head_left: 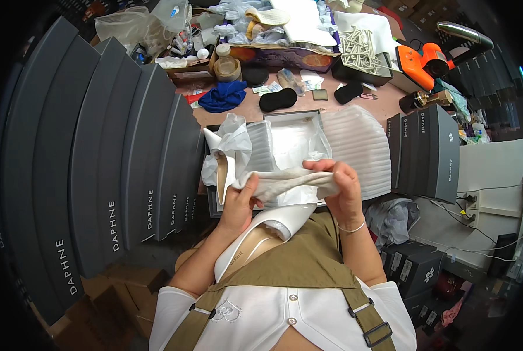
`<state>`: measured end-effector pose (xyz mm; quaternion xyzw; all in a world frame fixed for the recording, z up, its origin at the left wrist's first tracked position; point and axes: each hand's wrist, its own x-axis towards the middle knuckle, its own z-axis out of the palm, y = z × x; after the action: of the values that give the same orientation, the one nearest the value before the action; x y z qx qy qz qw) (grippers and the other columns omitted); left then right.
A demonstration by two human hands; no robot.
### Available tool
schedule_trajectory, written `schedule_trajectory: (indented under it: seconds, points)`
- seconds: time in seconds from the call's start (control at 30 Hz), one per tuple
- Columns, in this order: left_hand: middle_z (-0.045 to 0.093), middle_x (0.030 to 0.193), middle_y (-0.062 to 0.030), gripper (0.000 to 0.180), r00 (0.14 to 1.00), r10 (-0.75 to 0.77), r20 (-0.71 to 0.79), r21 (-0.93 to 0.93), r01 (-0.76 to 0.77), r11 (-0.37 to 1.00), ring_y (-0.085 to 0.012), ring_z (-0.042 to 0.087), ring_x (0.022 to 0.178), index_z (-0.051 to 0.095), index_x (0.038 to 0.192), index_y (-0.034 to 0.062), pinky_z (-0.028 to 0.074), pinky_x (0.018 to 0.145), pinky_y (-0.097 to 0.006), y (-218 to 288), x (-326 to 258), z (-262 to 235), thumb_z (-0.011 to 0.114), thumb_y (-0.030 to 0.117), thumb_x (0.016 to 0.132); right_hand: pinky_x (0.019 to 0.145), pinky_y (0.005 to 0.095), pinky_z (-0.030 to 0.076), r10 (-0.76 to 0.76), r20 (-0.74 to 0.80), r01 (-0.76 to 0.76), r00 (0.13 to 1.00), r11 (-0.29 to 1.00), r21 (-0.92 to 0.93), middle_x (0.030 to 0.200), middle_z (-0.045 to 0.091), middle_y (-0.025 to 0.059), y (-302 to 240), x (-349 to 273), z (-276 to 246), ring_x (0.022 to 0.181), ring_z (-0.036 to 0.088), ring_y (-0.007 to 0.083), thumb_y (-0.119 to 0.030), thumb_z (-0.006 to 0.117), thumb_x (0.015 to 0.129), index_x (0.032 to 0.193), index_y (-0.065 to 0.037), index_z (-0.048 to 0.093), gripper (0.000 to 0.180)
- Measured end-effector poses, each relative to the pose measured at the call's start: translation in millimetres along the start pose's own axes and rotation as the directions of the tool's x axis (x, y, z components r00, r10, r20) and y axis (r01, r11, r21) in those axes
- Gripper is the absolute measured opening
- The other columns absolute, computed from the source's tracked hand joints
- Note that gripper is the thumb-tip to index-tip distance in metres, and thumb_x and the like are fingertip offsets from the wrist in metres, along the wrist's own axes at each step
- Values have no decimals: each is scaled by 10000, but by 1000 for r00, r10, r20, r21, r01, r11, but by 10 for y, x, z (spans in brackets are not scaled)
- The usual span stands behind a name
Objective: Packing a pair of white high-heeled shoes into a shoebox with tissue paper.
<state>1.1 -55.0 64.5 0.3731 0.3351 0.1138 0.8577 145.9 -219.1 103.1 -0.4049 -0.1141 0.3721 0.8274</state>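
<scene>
A whitish cloth (291, 182) is stretched between my two hands, above my lap. My left hand (243, 199) pinches its left end between thumb and fingers, while my right hand (344, 190) grips the right end. Beneath my left forearm a white high-heeled shoe (296, 216) lies against my apron, with clear wrapping inside it. Its mate, another white pointed shoe (225, 175), rests at the left of the open shoebox (291, 117), beside crumpled white tissue paper (236, 140). Ribbed foam sheet (358, 149) spreads over the box's right side.
Tall stacks of dark grey shoeboxes (106, 158) stand at my left, with more shoeboxes (428, 152) at the right. Behind are a blue cloth (223, 96), black pads (278, 100), a bottle (227, 64), a box of white sticks (358, 50) and an orange tool (415, 67).
</scene>
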Motion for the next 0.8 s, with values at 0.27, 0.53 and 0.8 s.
schedule_trajectory:
  seconds: [0.27, 0.53, 0.8]
  points:
    - [628, 780, -32, 226, 989, 107, 97, -117, -96, 989, -75, 519, 616, 636, 935, 18, 475, 674, -257, -53, 26, -85, 575, 233, 968, 909, 407, 463, 53, -63, -78, 997, 867, -492, 855, 659, 122, -74, -54, -488, 902, 616, 207, -179, 596, 927, 787, 15, 609, 239]
    - [640, 985, -35, 175, 959, 184, 216, 132, -215, 968, -105, 582, 904, 641, 1036, 0, 453, 840, -241, -60, 67, -36, 564, 137, 962, 927, 374, 457, -28, 287, 274, 958, 397, -876, 1243, 580, 154, -178, 156, 34, 1131, 560, 317, -94, 679, 840, 1121, -28, 629, 293]
    - [557, 1030, -77, 216, 848, 440, 296, 463, -530, 710, -160, 561, 974, 649, 1001, 0, 442, 882, -271, 78, -8, -59, 590, -77, 808, 857, 373, 465, 125, 443, 362, 888, 406, -839, 1067, 634, 125, 150, 382, 103, 969, 598, 300, -75, 676, 789, 927, -27, 587, 171]
